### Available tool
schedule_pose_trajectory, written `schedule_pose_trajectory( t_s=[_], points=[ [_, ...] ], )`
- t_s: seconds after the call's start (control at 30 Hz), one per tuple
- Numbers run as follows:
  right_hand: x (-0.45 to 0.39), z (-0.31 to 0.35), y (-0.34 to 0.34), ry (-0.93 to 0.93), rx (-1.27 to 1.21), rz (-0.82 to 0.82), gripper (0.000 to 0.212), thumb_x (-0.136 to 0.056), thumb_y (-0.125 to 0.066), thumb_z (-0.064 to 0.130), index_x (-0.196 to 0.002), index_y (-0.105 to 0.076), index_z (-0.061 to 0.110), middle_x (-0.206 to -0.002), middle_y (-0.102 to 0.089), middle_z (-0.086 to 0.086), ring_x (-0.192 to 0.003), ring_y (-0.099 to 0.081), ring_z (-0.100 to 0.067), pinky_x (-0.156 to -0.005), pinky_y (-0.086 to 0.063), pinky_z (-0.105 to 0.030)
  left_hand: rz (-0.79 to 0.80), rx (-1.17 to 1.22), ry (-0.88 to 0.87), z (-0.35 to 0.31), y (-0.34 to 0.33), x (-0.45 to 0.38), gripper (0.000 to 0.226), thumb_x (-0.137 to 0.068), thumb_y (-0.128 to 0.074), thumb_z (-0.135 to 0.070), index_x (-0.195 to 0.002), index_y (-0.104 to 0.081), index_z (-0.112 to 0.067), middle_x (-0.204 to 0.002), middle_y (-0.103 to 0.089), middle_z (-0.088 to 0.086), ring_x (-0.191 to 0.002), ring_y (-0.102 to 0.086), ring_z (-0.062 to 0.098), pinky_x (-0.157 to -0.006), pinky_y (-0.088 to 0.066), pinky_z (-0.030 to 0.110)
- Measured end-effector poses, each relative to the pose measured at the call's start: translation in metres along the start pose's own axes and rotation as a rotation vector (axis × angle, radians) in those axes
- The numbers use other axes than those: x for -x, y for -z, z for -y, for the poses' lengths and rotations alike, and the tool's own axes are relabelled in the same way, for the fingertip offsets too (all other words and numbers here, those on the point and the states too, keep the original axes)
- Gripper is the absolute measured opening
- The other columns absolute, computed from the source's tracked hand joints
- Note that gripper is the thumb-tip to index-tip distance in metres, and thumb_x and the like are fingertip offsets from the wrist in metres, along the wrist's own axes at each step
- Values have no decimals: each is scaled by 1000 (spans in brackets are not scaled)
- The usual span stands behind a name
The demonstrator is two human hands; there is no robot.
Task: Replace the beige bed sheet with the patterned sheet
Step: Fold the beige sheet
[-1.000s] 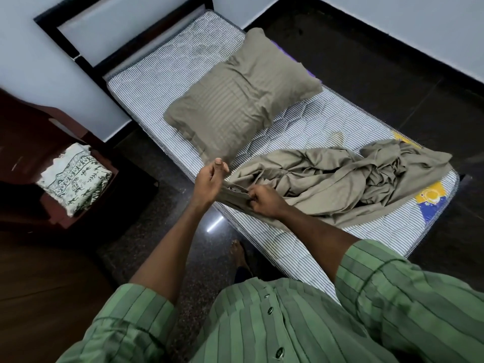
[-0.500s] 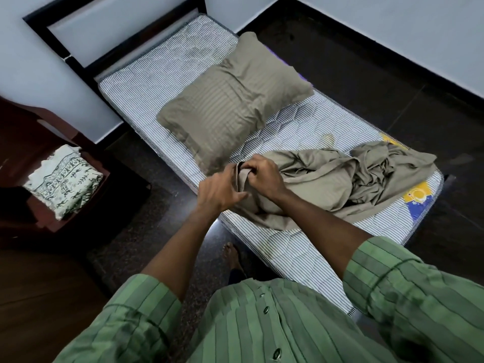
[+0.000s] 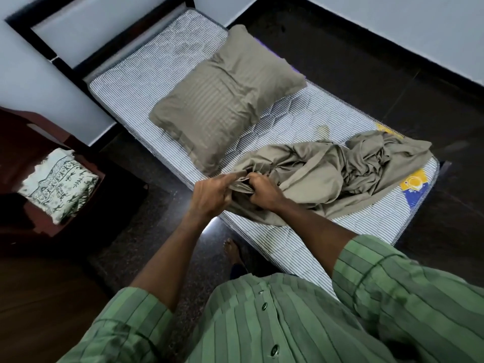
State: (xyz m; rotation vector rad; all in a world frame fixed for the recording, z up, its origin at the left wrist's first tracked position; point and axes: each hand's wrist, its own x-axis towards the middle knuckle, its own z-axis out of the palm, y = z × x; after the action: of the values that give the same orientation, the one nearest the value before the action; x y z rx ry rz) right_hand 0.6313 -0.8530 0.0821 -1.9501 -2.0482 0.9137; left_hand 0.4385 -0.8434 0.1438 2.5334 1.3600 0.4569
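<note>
Gripping one edge of the crumpled beige sheet at the mattress side, the left hand and right hand hide their fingertips in its folds, lower than half a second ago; one patterned sheet lies folded on the chair, one pillow on the mattress

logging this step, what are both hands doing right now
Left hand: fingers curled, gripping the edge of the beige sheet.
Right hand: also gripping the beige sheet, right beside the left hand.
</note>
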Motion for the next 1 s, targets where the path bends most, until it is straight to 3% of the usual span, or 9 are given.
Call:
schedule_pose_trajectory(
  t_s=[0.07, 0.2, 0.4, 0.5, 0.67, 0.8, 0.9, 1.0],
  points=[
    [-4, 0, 3, -20, 14, 35, 35, -77, -67, 17, -112, -62, 8, -114, -69, -16, -110, -65, -38, -87, -53, -41, -81, 31, -7, 2, 5, 7, 49, -73, -58, -24, -121, -62, -34, -103, -76, -4, -79, -70, 21, -56, -46, 26],
    [-12, -10, 15, -7, 173, 105, 41, -80, -66, 26, -118, -64, 10, -122, -68, -14, -111, -66, -37, -88, -54, -41, -122, -13, 48, 25, 11, 27, 41, -75, -50, -31, -112, -68, -26, -104, -76, -3, -82, -72, 26, -56, -52, 33],
    [-22, -25, 31, 60, 360, 0, 40, -75, -53, 35, -102, -71, 12, -111, -70, -6, -97, -69, -34, -75, -55, -40, 168, -138, 401, 56, 8, 33, 38, -77, -50, -33, -111, -64, -29, -100, -73, 2, -89, -69, 36, -72, -54, 42],
    [-33, -37, 30, 99, 428, 22, 50, -71, -44, 41, -101, -73, 12, -112, -69, -7, -99, -65, -32, -80, -55, -39, 228, -138, 492, 55, 6, 21, 32, -79, -56, -28, -109, -64, -28, -98, -73, 6, -88, -68, 39, -74, -55, 44],
    [-18, -35, 38, 169, 351, -59, 23, -72, -71, 17, -91, -79, 10, -106, -73, -7, -93, -69, -35, -69, -53, -39, 157, -126, 501, 60, 8, 11, 38, -81, -57, -29, -118, -66, -35, -103, -74, 4, -94, -69, 37, -78, -53, 43],
    [-16, -38, 32, 160, 259, -110, 16, -85, -72, 20, -98, -80, 14, -119, -72, 1, -101, -69, -30, -73, -52, -37, 150, -131, 503, 65, 9, 9, 36, -80, -58, -31, -114, -69, -36, -101, -75, 4, -93, -68, 36, -77, -52, 40],
    [-23, -43, 29, 282, 333, -173, 13, -79, -70, 17, -87, -79, 11, -103, -74, -4, -94, -66, -30, -77, -52, -40, 183, -145, 558, 71, 10, 9, 34, -80, -59, -31, -111, -70, -36, -103, -74, 6, -95, -68, 38, -78, -52, 40],
    [-28, -37, 32, 225, 407, -112, 24, -75, -60, 28, -79, -73, 9, -88, -68, -8, -80, -64, -33, -71, -50, -43, 160, -111, 652, 75, 12, 9, 31, -78, -58, -30, -106, -72, -35, -98, -74, 6, -93, -68, 37, -79, -53, 41]
  ],
)
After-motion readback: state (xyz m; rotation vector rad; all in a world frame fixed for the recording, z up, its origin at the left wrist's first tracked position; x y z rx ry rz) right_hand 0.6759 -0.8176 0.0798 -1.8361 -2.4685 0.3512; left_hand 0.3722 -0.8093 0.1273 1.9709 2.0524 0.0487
